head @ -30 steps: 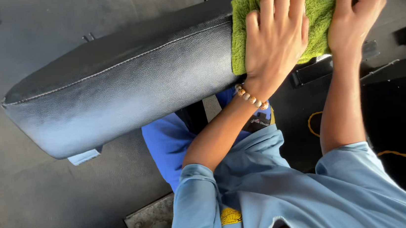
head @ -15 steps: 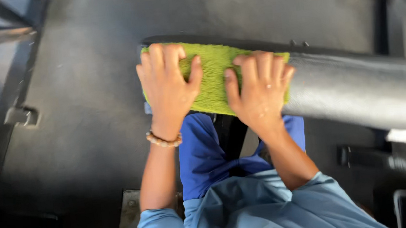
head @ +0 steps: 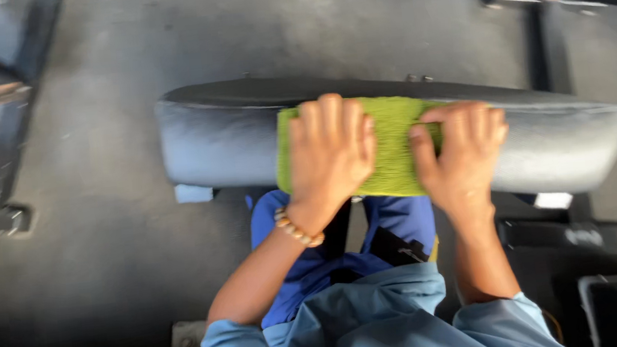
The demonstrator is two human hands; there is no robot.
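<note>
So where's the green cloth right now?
In the head view the green cloth lies draped over the middle of the long black padded seat, pressed flat under the left hand and the right hand.

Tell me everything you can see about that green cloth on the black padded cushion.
The green cloth is a bright lime, nubby-textured rag that looks like microfibre. It lies spread flat and draped over the top and near side of the long black padded cushion, roughly at its middle. The left hand and the right hand both press on it with fingers splayed, covering its two ends, so only the strip between them and its edges show. No stains or folds can be made out in the blur.
</note>
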